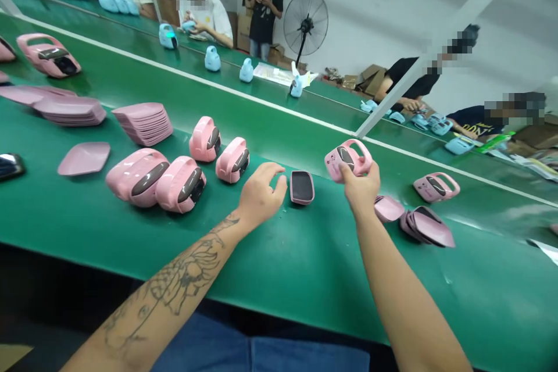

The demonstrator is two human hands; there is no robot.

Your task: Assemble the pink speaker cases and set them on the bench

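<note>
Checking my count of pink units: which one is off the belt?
The pink loop-handled unit held in the right hand, raised above the green belt. Every other pink unit rests on the belt.

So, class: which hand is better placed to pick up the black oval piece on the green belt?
Left: the left hand is empty, its fingertips close beside the black oval piece, while the right hand is holding a pink handled casing.
</note>
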